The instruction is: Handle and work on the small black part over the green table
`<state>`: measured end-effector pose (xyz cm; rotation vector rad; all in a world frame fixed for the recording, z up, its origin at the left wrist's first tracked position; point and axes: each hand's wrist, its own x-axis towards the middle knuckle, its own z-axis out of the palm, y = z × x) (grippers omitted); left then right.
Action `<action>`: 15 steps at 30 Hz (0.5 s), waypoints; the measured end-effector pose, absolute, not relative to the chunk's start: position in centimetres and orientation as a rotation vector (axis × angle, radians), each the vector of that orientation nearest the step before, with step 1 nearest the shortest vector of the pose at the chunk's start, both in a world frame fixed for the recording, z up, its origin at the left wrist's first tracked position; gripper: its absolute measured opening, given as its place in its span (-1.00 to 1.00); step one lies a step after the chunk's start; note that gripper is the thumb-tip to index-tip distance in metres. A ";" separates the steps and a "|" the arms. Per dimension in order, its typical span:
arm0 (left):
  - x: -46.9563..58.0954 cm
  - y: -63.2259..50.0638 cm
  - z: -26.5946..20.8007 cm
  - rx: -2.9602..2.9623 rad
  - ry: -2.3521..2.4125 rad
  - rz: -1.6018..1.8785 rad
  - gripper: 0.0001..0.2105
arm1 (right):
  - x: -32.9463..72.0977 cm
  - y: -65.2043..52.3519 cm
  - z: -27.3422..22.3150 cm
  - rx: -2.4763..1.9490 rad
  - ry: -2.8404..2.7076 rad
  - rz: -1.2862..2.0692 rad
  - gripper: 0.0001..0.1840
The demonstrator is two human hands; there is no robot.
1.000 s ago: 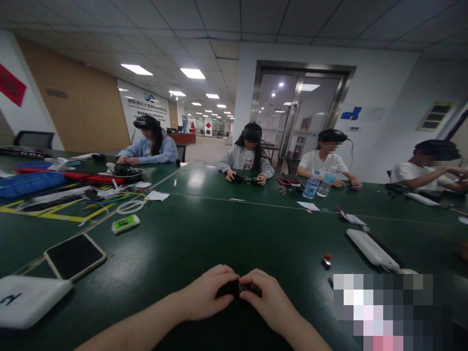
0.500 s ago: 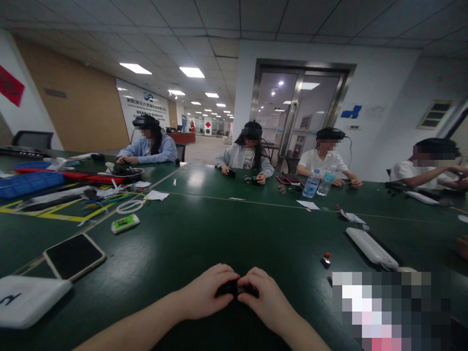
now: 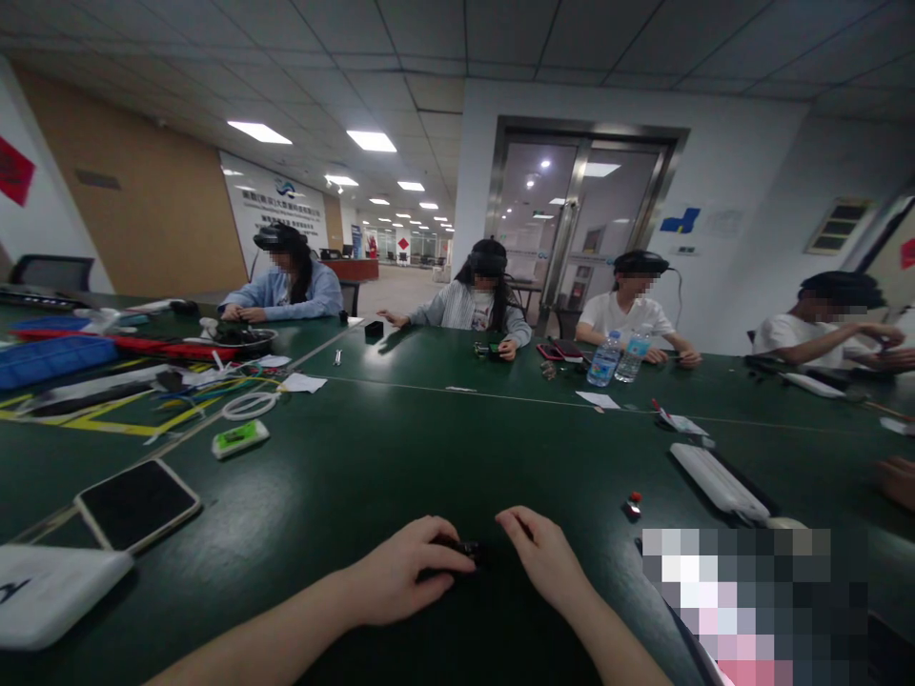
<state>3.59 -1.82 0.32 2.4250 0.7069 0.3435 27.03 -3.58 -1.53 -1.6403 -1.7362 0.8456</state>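
Observation:
A small black object [image 3: 468,548] lies under the fingers of my left hand [image 3: 393,572], low in the middle of the head view. The thumb and fingers close around it, and most of it is hidden, so its kind does not show. To the right, apart from that object, my right hand [image 3: 547,557] is held over the table with bent fingers and a gap between them. Nothing shows in it. Both hands are just above the dark green table [image 3: 400,457].
At left are a phone [image 3: 139,503], a white box [image 3: 57,591], a green-and-white case [image 3: 241,438] and coiled cable [image 3: 250,406]. A small red-topped item [image 3: 634,505] and a long white device [image 3: 719,481] lie at right. Several people sit across, near water bottles [image 3: 604,360].
My right hand has let go of the black object and moved right, away from my left hand, which stays on it. Across the table, a person's hand has left a black box on the tabletop.

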 end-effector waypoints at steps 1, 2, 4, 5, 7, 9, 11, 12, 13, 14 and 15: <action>3.5 -1.7 0.3 2.439 0.709 0.335 -0.64 | 27.1 -3.6 -1.6 -1.638 -1.746 0.858 -0.63; 3.4 -1.5 0.3 2.453 0.719 0.336 -0.63 | 27.1 -3.6 -1.6 -1.638 -1.757 0.873 -0.63; 2.8 -0.6 0.1 2.478 0.775 0.366 -0.64 | 27.0 -3.8 -1.5 -1.645 -1.776 0.908 -0.64; 2.2 0.1 -0.1 2.484 0.830 0.391 -0.64 | 27.0 -3.9 -1.4 -1.650 -1.779 0.926 -0.64; 0.6 1.9 -0.6 2.484 1.001 0.437 -0.65 | 27.0 -4.1 -1.2 -1.657 -1.775 0.964 -0.64; -1.9 4.0 -1.0 2.470 1.244 0.477 -0.66 | 27.0 -4.2 -1.0 -1.662 -1.764 0.988 -0.64; -5.0 5.9 -1.3 2.419 1.619 0.496 -0.67 | 27.1 -4.2 -0.9 -1.669 -1.761 0.993 -0.63; -6.6 6.6 -1.4 2.339 1.846 0.486 -0.66 | 27.1 -4.2 -1.0 -1.669 -1.762 0.995 -0.63; -8.1 7.1 -1.4 2.205 2.064 0.453 -0.64 | 27.1 -4.2 -1.0 -1.661 -1.762 1.000 -0.63; -9.4 7.5 -1.4 2.029 2.263 0.451 -0.62 | 27.2 -4.2 -1.1 -1.648 -1.763 1.012 -0.63; -10.5 7.7 -1.4 1.877 2.396 0.464 -0.60 | 27.2 -4.2 -1.2 -1.638 -1.762 1.022 -0.63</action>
